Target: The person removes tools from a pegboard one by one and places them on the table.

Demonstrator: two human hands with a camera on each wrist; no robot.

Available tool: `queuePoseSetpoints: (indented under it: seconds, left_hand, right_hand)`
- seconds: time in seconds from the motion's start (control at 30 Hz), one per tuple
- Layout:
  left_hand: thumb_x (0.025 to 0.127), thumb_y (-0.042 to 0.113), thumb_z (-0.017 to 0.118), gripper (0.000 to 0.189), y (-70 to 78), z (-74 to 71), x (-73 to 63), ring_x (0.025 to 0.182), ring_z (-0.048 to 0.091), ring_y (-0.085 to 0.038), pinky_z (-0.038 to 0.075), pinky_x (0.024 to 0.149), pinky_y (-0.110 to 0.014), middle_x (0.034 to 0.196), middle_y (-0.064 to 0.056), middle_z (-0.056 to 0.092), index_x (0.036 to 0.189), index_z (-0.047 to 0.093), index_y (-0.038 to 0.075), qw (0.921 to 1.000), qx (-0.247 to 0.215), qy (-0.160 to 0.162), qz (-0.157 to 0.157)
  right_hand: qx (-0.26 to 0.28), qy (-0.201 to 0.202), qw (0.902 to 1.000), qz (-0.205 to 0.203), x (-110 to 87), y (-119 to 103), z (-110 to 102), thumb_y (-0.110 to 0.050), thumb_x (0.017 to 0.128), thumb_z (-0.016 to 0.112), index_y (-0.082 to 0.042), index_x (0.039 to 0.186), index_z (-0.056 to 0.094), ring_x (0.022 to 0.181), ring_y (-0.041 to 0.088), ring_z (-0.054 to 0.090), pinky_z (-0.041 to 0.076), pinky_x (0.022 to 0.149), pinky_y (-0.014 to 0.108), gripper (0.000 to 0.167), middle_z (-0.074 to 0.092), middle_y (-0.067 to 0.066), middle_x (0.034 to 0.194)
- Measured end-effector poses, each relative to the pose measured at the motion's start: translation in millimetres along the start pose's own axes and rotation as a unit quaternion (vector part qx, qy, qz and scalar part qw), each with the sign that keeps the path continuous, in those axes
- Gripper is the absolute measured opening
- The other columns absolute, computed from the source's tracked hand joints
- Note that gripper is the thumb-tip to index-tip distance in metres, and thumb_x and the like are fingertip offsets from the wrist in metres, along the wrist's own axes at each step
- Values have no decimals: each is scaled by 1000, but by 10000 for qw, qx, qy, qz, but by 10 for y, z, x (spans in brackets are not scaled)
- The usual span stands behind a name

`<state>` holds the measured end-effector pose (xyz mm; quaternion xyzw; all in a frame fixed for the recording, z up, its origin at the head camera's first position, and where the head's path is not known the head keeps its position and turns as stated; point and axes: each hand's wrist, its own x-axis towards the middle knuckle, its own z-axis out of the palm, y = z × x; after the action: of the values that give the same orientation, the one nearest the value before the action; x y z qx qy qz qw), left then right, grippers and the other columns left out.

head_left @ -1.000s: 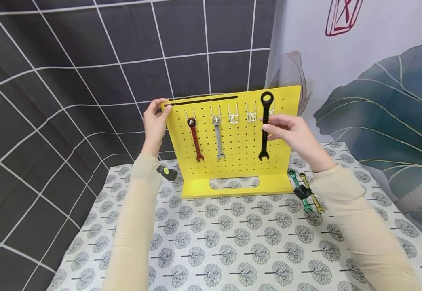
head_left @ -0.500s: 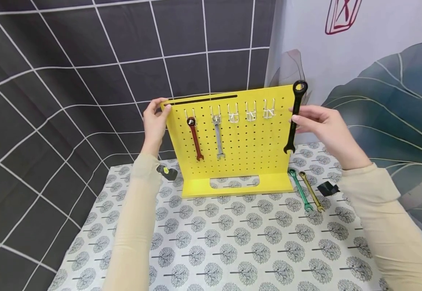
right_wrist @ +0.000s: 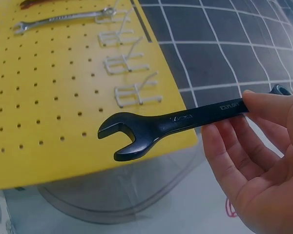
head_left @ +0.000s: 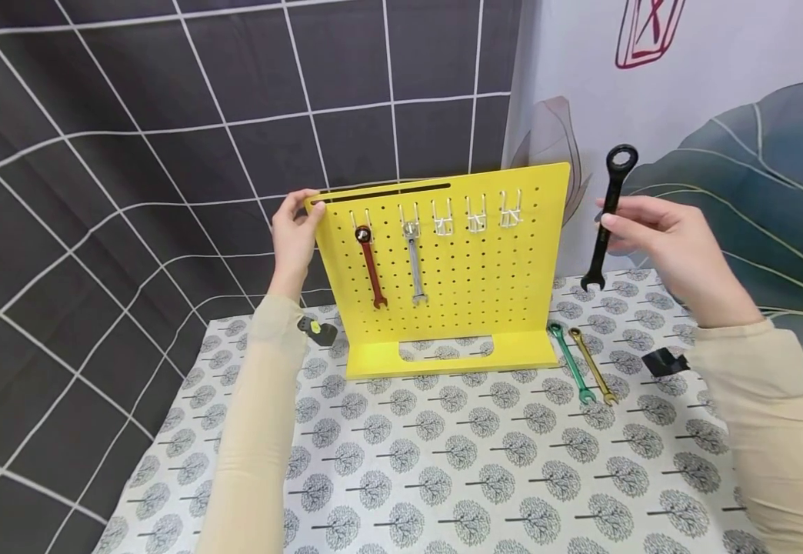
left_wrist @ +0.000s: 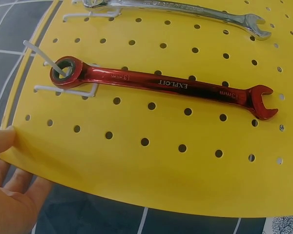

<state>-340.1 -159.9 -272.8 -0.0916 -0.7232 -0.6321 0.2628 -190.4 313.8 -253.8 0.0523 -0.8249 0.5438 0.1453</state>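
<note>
My right hand (head_left: 671, 246) pinches a black combination wrench (head_left: 605, 223) by its shank, ring end up, off to the right of the yellow pegboard (head_left: 457, 292). In the right wrist view the open jaw of this black wrench (right_wrist: 171, 122) points toward the board. My left hand (head_left: 295, 235) grips the board's upper left corner, thumb in front. A red wrench (head_left: 371, 269) and a silver wrench (head_left: 415, 265) hang from hooks on the board. Close up in the left wrist view, the red wrench (left_wrist: 166, 83) has its ring over a white hook.
Three bare white hooks (head_left: 476, 215) line the board's upper right. A green wrench (head_left: 572, 365) and a gold wrench (head_left: 594, 368) lie on the tree-patterned tablecloth (head_left: 443, 462), right of the board's base. A dark gridded curtain (head_left: 235, 154) hangs close behind.
My right hand has carried the black wrench rightward, from in front of the rightmost hook to beyond the board's right edge. My left hand has stayed at the corner.
</note>
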Motion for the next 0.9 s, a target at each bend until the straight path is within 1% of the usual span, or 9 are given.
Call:
queuePoseSetpoints:
  seconds: [0.07, 0.17, 0.33, 0.53, 0.6, 0.67, 0.8, 0.83, 0.9]
  left_hand:
    - [97, 10, 67, 20, 1, 4, -1, 84, 63, -17, 52, 80, -29, 112, -5, 63, 117, 67, 8, 10000, -9, -12, 8]
    - [97, 9, 67, 19, 7, 5, -3, 84, 63, -17, 51, 81, -29, 112, -5, 63, 116, 67, 8, 10000, -22, -13, -21]
    - [97, 10, 67, 19, 24, 2, -8, 86, 63, -18, 51, 81, -29, 113, -5, 63, 117, 68, 10, 10000, 1, 5, -92]
    - [97, 11, 68, 20, 21, 6, -13, 87, 63, -18, 51, 82, -29, 114, -5, 63, 117, 68, 10, 9999, 41, 2, -101]
    - [97, 11, 68, 20, 21, 8, -14, 87, 63, -18, 51, 82, -29, 115, -5, 63, 117, 68, 10, 9999, 39, 2, -100]
    - [97, 11, 68, 20, 21, 6, -17, 86, 63, -18, 51, 81, -29, 114, -5, 63, 117, 68, 10, 9999, 37, 6, -98]
    - [97, 11, 68, 20, 12, 1, -11, 85, 62, -17, 50, 80, -28, 113, -5, 63, 117, 68, 9, 10000, -6, 23, -45]
    - [97, 11, 68, 20, 10, 2, -10, 84, 62, -17, 51, 80, -28, 113, -5, 63, 117, 68, 9, 10000, -6, 25, -29]
    - [97, 11, 68, 20, 4, 7, -6, 84, 62, -17, 51, 80, -28, 112, -5, 63, 117, 68, 8, 10000, -11, 30, -19]
  right_hand:
    - [47, 4, 10000, -45, -16, 21, -42, -28, 97, 69, -13, 135, 64, 83, 5, 70, 39, 102, 25, 41, 69, -15, 113]
    - [164, 10, 9998, -117, -30, 55, -99, -23, 97, 69, -10, 134, 65, 82, 6, 71, 44, 83, 14, 39, 69, -11, 114]
    - [171, 79, 9998, 33, -69, 113, -173, -23, 97, 69, -14, 133, 66, 80, 5, 69, 42, 80, 14, 37, 68, -15, 111]
    - [-68, 61, 9994, 327, -100, 247, -254, -29, 97, 68, -19, 136, 64, 83, 3, 69, 41, 85, 12, 40, 68, -22, 112]
    - [-126, 7, 9988, 478, -114, 303, -276, -31, 97, 68, -21, 138, 63, 84, 1, 68, 39, 92, 14, 42, 67, -25, 112]
    - [-139, -59, 9980, 606, -129, 354, -290, -33, 98, 67, -23, 139, 62, 84, -1, 68, 35, 104, 21, 42, 66, -28, 111]
    - [-133, -199, 9963, 828, -163, 458, -311, -36, 99, 65, -25, 141, 59, 87, -2, 67, 28, 112, 35, 45, 65, -30, 113]
    - [-140, -229, 9960, 849, -171, 485, -312, -37, 99, 65, -24, 142, 58, 88, -2, 67, 25, 115, 42, 45, 64, -30, 113]
    - [-204, -269, 9955, 887, -182, 542, -312, -38, 99, 64, -22, 144, 56, 88, -2, 66, 25, 116, 47, 49, 64, -31, 113]
